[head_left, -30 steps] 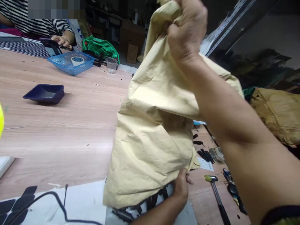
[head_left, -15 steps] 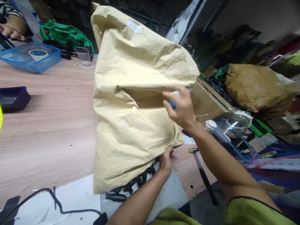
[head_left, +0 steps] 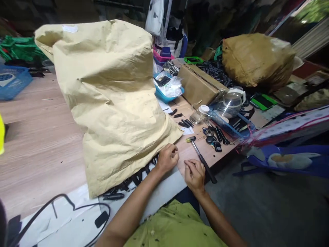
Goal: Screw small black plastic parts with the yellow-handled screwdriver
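Two bare hands sit at the near right corner of the large paper sack, which stands upright, creased and slumping, on the wooden table. The left hand is just beside the sack's lower right edge, its fingers loosely curled; I cannot tell whether they grip anything. The right hand is farther right of the sack, near the hammer, with fingertips drawn together against the thumb; whether something small is pinched there, I cannot tell. Slim black parts lie along the sack's near bottom edge, partly covered by it.

The sack bears a white label near its top left, with no writing I can make out. Right of the sack, a paper slip lies by some black pieces, its print too small to read. Beyond, also to the sack's right, a dark packet carries pale lettering, too blurred to make out. Close by it, the cardboard box shows no legible brand. Left of the sack is a blue basket
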Action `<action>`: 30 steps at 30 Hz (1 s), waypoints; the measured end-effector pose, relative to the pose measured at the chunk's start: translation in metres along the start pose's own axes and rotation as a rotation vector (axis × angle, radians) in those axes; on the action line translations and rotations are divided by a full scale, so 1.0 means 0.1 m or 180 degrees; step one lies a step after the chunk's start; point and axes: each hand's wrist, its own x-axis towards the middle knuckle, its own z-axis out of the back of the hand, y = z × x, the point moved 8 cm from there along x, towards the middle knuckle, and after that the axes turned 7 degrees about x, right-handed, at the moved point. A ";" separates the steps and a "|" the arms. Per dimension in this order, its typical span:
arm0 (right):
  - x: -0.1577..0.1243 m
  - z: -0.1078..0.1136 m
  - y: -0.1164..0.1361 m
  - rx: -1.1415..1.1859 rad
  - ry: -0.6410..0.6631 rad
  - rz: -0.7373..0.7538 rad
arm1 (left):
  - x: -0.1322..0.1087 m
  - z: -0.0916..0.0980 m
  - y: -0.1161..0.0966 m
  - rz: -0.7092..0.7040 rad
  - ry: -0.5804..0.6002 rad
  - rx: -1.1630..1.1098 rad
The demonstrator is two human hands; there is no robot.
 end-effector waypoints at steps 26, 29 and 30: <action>0.11 -0.28 -0.02 0.0145 -0.0136 -0.0302 | -0.01 0.46 0.07 -0.1183 0.0433 0.1522; 0.12 -0.31 -0.05 0.0175 -0.0072 -0.0352 | -0.14 0.46 0.01 -0.1248 0.0482 0.1679; 0.12 -0.31 -0.06 0.0184 -0.0051 -0.0368 | -0.18 0.45 -0.01 -0.1245 0.0494 0.1726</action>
